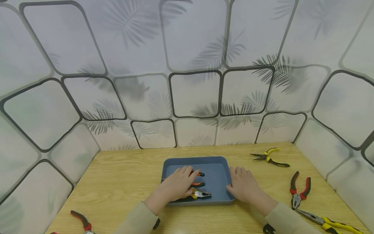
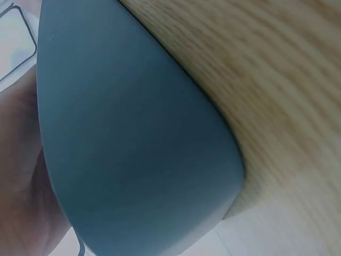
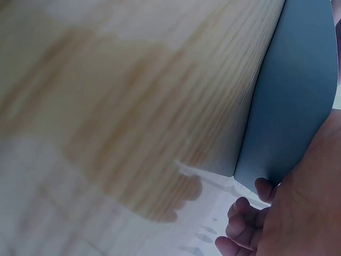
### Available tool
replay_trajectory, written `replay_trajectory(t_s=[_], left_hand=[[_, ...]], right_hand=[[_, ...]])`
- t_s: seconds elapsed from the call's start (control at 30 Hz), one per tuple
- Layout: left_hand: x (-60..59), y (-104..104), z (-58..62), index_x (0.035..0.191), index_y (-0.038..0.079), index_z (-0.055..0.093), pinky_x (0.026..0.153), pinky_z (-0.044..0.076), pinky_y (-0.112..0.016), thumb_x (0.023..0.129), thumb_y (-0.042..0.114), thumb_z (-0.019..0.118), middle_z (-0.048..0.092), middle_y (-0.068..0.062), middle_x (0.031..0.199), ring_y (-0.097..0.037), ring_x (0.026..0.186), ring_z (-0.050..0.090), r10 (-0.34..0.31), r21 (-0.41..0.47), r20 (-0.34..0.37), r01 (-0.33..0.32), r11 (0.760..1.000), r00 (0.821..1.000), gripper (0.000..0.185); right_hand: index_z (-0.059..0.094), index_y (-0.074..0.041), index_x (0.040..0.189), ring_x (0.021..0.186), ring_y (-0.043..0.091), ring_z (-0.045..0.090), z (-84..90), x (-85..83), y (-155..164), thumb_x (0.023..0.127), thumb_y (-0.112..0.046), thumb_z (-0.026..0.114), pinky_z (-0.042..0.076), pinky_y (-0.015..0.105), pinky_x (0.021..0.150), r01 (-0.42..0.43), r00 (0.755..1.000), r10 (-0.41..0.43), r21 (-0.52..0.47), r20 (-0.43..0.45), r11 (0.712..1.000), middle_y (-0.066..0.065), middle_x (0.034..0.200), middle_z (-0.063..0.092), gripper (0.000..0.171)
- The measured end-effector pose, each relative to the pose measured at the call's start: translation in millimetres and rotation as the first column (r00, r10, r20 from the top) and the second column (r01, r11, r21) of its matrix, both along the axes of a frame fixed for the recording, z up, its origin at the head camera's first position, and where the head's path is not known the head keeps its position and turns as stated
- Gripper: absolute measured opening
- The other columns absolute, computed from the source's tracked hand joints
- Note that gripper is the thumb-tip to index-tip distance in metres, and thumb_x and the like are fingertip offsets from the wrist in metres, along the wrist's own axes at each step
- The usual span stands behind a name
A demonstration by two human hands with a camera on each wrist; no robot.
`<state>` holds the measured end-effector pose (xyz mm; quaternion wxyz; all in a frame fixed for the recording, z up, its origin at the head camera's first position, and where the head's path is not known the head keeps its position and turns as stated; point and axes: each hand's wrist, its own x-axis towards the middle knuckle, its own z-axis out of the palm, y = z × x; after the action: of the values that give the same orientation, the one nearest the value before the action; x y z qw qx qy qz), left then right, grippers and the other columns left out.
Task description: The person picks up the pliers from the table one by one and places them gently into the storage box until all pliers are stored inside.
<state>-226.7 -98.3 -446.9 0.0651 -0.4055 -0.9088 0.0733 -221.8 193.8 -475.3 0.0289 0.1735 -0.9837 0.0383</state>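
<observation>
A blue-grey tray (image 1: 216, 177) stands on the table. My left hand (image 1: 178, 182) reaches over its left side and grips a pair of pliers with black-and-orange handles (image 1: 198, 185), which point right; the palm covers their middle. Near the front wall lie combination pliers with a silver head (image 1: 203, 194) and yellow-and-black handles, partly under my wrist. My right hand (image 1: 243, 183) holds the tray's right wall, thumb at the rim and fingers along the outside. In the right wrist view, fingertips (image 3: 242, 224) hang beside the tray's outer wall (image 3: 298, 80).
Long-nose pliers (image 1: 267, 158) with yellow-and-black handles lie at the back right. Red-and-black pliers (image 1: 296, 198) and another yellow-handled long-nose pair (image 1: 324, 221) are at the right. More red-and-black pliers (image 1: 83, 221) lie at the front left. Patterned walls (image 1: 195, 94) enclose the table.
</observation>
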Motion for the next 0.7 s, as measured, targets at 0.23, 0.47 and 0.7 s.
replay_trajectory(t_s=[0.23,0.47,0.7], left_hand=[[0.4,2.0,0.7,0.158,0.013,0.047,0.095,0.055,-0.033,0.106,0.039,0.063,0.061,-0.004,0.128,-0.017,0.113,0.061,0.018,-0.014,0.023,-0.017,1.0,1.0,0.06],[-1.1,2.4,-1.4,0.157,0.014,0.048,0.099,0.055,-0.034,0.106,0.039,0.063,0.062,-0.004,0.13,-0.019,0.117,0.062,0.023,-0.022,0.045,-0.022,1.0,0.999,0.058],[-6.6,-1.4,-0.3,0.148,0.019,0.058,0.099,0.057,-0.037,0.107,0.035,0.063,0.061,-0.006,0.134,-0.022,0.12,0.062,0.022,0.021,-0.04,-0.021,1.0,0.999,0.045]], right_hand=[[0.053,0.004,0.128,0.095,0.035,0.059,-4.5,-1.3,1.6,0.096,-0.036,0.065,0.048,0.055,0.082,-0.008,1.0,0.008,0.014,-0.029,1.0,0.02,0.104,0.06,0.053],[0.054,0.004,0.124,0.094,0.036,0.059,-1.8,-0.1,0.0,0.095,-0.032,0.066,0.048,0.054,0.083,0.002,1.0,-0.002,-0.003,0.0,1.0,0.02,0.104,0.059,0.048],[0.054,0.003,0.121,0.091,0.034,0.058,3.4,1.0,-1.4,0.094,-0.031,0.069,0.046,0.051,0.079,0.002,1.0,-0.002,-0.007,0.003,1.0,0.018,0.101,0.059,0.046]])
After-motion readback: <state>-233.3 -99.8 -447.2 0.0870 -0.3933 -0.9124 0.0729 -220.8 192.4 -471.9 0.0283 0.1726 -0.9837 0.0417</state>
